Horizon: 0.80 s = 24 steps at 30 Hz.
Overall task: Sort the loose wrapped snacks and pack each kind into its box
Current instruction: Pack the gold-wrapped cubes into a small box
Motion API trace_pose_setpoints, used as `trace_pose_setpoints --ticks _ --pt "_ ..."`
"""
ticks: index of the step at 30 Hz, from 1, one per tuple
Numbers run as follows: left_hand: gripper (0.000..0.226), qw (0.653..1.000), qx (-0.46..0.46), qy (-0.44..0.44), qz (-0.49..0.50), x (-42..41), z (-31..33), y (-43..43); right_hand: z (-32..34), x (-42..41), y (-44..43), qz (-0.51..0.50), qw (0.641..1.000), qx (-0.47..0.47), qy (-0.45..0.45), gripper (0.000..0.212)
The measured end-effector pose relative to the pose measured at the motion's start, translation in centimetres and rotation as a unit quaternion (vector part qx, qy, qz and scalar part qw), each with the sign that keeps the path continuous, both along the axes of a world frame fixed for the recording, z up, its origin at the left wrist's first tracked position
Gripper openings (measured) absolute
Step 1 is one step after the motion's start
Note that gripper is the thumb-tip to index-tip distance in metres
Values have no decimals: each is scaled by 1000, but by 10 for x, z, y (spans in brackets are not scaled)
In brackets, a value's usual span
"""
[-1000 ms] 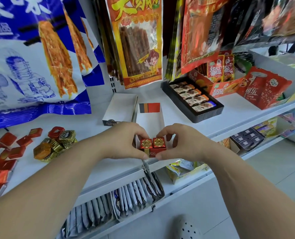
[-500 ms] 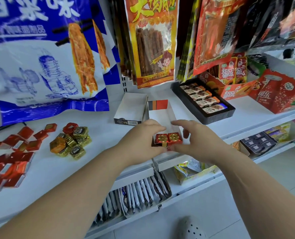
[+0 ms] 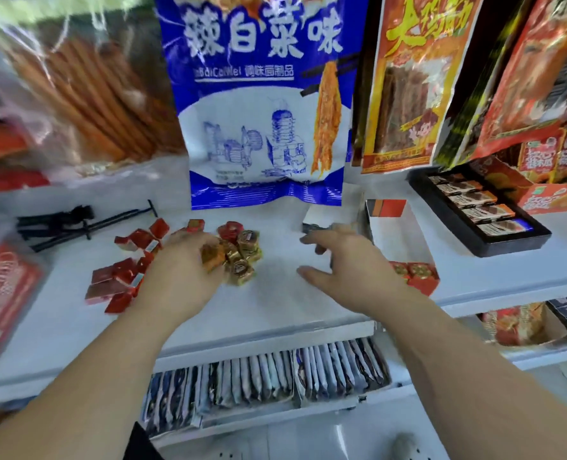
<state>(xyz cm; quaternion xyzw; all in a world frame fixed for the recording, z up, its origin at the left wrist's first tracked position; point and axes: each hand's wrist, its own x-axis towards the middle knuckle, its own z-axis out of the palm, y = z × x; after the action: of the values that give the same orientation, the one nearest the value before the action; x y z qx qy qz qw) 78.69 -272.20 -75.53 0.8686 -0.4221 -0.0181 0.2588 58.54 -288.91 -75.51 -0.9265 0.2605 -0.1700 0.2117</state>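
Note:
Loose gold-wrapped snacks (image 3: 244,257) lie in a small heap on the white shelf (image 3: 275,303), with red-wrapped snacks (image 3: 123,277) scattered to their left. My left hand (image 3: 189,263) rests over the left side of the gold heap, fingers curled on it; motion blur hides whether it grips one. My right hand (image 3: 348,263) hovers open to the right of the heap, holding nothing. Behind it stands a white open box (image 3: 398,234) with two red-and-gold snacks (image 3: 415,272) at its near end. A second white box (image 3: 328,214) stands just left of it.
A blue hanging bag (image 3: 259,104) and other hanging bags crowd the back. A black tray of bars (image 3: 474,207) stands at the right, black hooks (image 3: 73,224) lie at the left, and a red packet (image 3: 0,293) lies far left. Sachets (image 3: 265,380) fill the shelf below.
Both hands left the white box, where two red-and-gold snacks now stay, and swung left to the loose heap. The view panned left with them.

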Motion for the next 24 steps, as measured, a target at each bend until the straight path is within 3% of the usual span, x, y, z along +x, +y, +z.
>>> trace_pose_setpoints --ticks 3,6,13,19,24 --pt "56 998 5 57 15 16 -7 14 -11 35 16 27 999 8 22 55" --pt "62 996 -3 88 18 26 -8 14 -20 66 29 37 999 13 26 53" --pt "31 995 18 83 -47 33 -5 2 -20 116 25 -44 993 92 -64 39" --pt "42 993 9 117 -32 47 -11 2 -7 148 18 -73 981 178 15 47" --pt "40 992 -12 124 -20 50 -6 8 -6 163 20 -47 988 132 72 44"
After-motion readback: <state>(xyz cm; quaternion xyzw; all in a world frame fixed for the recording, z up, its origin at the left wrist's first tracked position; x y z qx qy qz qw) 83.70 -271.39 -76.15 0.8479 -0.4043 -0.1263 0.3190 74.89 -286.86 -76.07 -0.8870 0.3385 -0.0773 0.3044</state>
